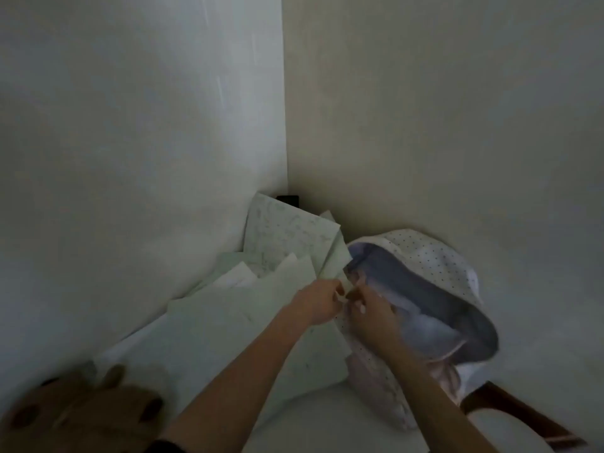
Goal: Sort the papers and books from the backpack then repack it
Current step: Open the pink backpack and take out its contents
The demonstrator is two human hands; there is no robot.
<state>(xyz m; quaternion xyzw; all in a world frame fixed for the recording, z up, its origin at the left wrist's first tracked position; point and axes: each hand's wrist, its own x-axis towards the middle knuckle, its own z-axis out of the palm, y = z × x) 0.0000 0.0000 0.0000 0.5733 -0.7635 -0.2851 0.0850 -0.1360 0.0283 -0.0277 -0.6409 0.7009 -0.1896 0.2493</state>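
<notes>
A white backpack with small dark dots lies open in the corner, its blue-grey lining showing. Left of it spreads a loose pile of pale papers, and a printed sheet leans against the wall behind. My left hand pinches the edge of a folded pale sheet that stands up beside the bag's mouth. My right hand sits right next to it at the backpack's rim, fingers curled on the same paper edge or the bag's rim; blur hides which.
Two pale walls meet in a corner just behind the pile. A small dark object peeks out behind the leaning sheet. A blurred brown thing with dark spots fills the lower left. A dark wooden chair edge runs along the lower right.
</notes>
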